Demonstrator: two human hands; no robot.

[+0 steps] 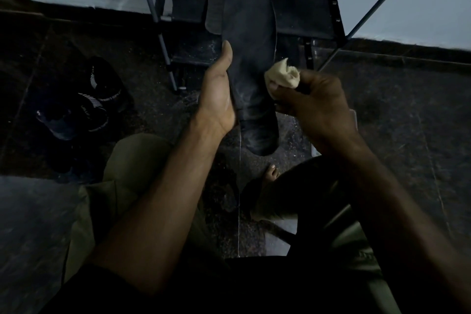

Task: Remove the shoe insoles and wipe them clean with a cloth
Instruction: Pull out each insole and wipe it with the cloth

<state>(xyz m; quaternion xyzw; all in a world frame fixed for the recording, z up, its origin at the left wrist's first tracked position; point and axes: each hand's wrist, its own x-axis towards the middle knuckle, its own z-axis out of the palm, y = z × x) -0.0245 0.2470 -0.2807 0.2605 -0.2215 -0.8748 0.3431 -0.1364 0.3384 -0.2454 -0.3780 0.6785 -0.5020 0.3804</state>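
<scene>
A long dark insole [251,58] stands upright in the middle of the view, toe end up, with dusty pale streaks on its face. A second dark insole [214,10] shows behind it, offset to the left. My left hand [219,94] holds them along the left edge, thumb up along the side. My right hand [316,107] grips a bunched cream cloth [283,74], which touches the front insole's right edge at mid height. The fingers of my left hand behind the insoles are hidden.
A pair of dark shoes [86,102] with white markings lies on the speckled floor at the left. A metal-framed shoe rack [254,13] with dark fabric shelves stands straight ahead against the wall. My knees and a bare foot [267,191] are below.
</scene>
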